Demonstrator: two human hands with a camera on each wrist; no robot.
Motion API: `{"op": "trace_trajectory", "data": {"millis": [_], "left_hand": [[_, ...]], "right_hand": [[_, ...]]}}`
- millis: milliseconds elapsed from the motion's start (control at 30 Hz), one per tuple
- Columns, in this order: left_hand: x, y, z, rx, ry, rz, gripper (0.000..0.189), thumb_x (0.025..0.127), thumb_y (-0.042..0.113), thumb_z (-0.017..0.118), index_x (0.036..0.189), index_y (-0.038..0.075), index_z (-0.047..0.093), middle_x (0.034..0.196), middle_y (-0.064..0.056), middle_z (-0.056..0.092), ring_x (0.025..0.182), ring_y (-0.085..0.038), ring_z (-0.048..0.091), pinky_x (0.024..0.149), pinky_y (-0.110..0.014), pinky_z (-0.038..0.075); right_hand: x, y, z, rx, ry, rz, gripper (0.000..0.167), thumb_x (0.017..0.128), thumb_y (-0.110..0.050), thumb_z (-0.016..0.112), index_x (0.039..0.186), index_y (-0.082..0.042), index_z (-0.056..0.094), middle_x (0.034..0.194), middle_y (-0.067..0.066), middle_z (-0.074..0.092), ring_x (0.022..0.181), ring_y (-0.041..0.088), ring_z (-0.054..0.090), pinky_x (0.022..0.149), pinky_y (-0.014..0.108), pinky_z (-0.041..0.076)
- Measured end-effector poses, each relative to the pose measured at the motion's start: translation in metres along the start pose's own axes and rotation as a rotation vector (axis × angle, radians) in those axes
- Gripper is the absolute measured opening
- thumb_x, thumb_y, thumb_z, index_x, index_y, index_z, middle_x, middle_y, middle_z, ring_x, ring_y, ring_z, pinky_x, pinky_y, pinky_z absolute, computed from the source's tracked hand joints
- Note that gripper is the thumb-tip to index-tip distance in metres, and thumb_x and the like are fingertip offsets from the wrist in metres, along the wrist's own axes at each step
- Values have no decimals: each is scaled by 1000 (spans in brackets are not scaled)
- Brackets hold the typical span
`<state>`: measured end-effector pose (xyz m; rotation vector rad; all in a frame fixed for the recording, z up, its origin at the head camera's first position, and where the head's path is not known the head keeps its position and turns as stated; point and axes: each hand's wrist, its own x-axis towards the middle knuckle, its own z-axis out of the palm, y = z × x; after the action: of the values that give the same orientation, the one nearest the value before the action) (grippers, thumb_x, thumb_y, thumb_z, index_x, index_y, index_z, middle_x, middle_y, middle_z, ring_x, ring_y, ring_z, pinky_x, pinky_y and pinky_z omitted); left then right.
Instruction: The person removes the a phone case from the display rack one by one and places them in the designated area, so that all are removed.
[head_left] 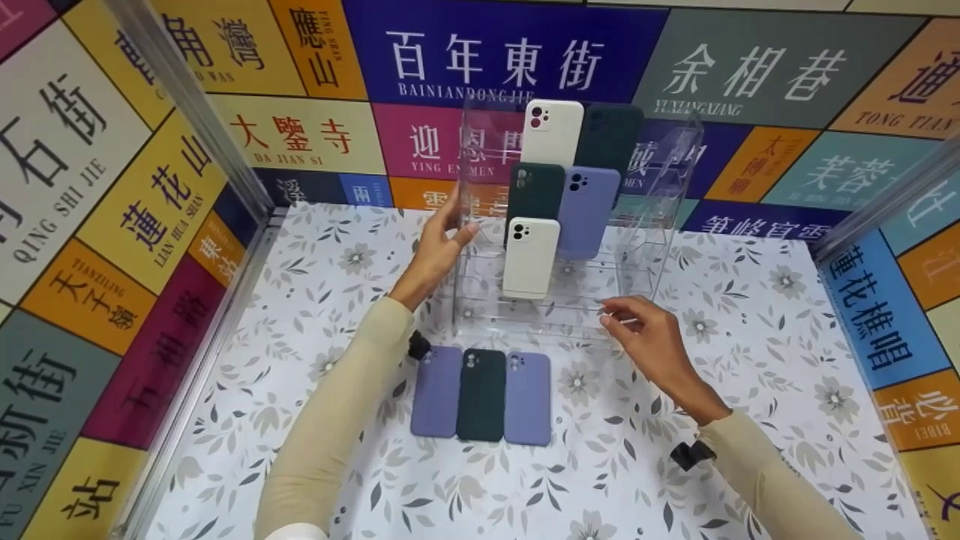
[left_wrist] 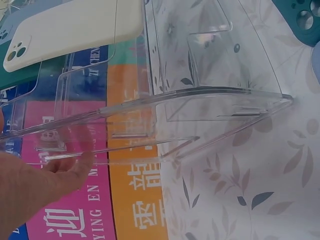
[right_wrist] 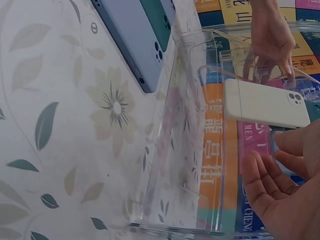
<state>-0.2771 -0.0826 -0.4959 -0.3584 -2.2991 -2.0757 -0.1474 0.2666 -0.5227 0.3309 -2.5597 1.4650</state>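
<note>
A clear stepped display stand (head_left: 585, 281) holds several phone cases: a white case (head_left: 555, 131) beside a dark green case (head_left: 619, 135) on top, a green case (head_left: 534, 187) beside a lavender case (head_left: 589, 217) in the middle, and a white case (head_left: 530, 259) on the lower left. My left hand (head_left: 436, 251) grips the stand's left side panel, with some fingers seen through the clear plastic in the left wrist view. My right hand (head_left: 649, 337) is by the stand's front right, fingers loosely bent and holding nothing; whether its fingertips touch the stand I cannot tell.
In front of the stand, a lavender case (head_left: 436, 394), a dark green case (head_left: 481, 397) and another lavender case (head_left: 528, 401) lie side by side on the flower-patterned tabletop (head_left: 600, 480). Panels with coloured sign tiles (head_left: 502, 52) enclose the table at the back and sides.
</note>
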Motion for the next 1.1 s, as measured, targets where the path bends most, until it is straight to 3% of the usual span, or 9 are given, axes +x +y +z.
{"op": "trace_trajectory", "data": {"millis": [267, 533, 833, 1100], "left_hand": [[0, 1, 2, 38, 29, -38, 79, 109, 7, 66, 177, 23, 26, 162, -19, 55, 142, -37, 55, 120, -47, 49], [0, 1, 2, 39, 39, -42, 80, 108, 7, 67, 176, 22, 27, 157, -21, 58, 138, -33, 58, 121, -49, 47], [-2, 2, 0, -27, -2, -73, 78, 110, 16, 65, 177, 26, 27, 170, -18, 47, 146, -35, 53, 123, -53, 45], [-2, 0, 1, -96, -10, -86, 73, 111, 18, 54, 177, 26, 24, 179, -8, 34, 161, -30, 38, 132, -48, 32]], "right_hand": [[10, -5, -4, -33, 7, -14, 25, 102, -5, 79, 126, -3, 80, 117, 15, 77, 102, 26, 74, 86, 10, 54], [21, -11, -6, -32, 0, -25, 26, 102, -4, 77, 128, -4, 80, 118, 12, 77, 104, 24, 74, 88, 11, 55], [35, -20, -9, -28, -7, -77, 27, 103, -4, 77, 129, -3, 79, 122, 13, 76, 110, 28, 74, 93, 14, 55], [52, -29, -7, -78, -12, -109, 29, 102, -2, 77, 131, -1, 77, 122, 13, 75, 113, 28, 74, 94, 15, 55]]}}
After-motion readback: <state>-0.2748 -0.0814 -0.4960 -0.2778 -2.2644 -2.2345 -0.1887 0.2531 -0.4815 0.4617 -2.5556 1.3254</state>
